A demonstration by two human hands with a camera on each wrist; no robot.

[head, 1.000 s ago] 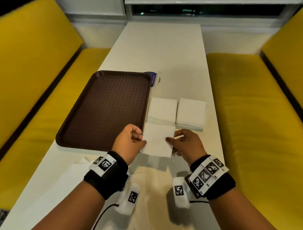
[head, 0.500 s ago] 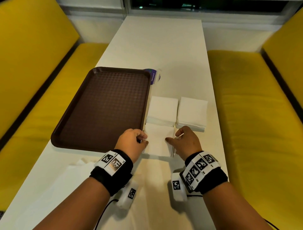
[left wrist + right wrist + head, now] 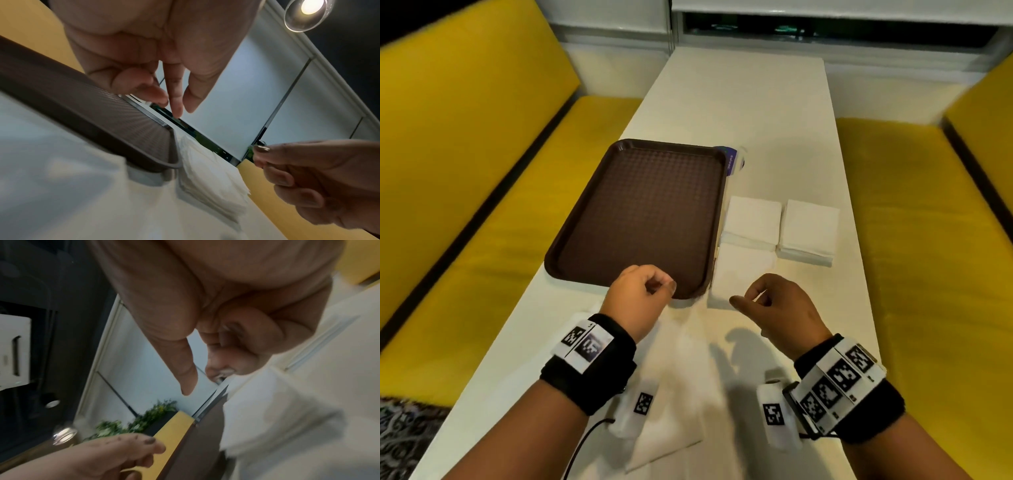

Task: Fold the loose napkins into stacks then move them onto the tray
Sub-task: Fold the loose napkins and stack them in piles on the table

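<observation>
Tray (image 3: 640, 219) rim hides most of a purple packet (image 3: 730, 161).

A long white desk (image 3: 743, 113) runs away from the viewer to a white wall with a window (image 3: 835, 34) set above the desk's far edge; the glass is dark. Yellow upholstered bench seats flank the desk: the left bench (image 3: 493, 192) along its left edge, the right bench (image 3: 928, 219) along its right edge, each with a yellow backrest. A patterned dark floor (image 3: 400, 442) shows at the near left corner. In the left wrist view, a round ceiling lamp (image 3: 308, 13) is lit above pale wall panels (image 3: 257, 97). In the right wrist view, green plants (image 3: 131, 421) stand behind a yellow backrest.
</observation>
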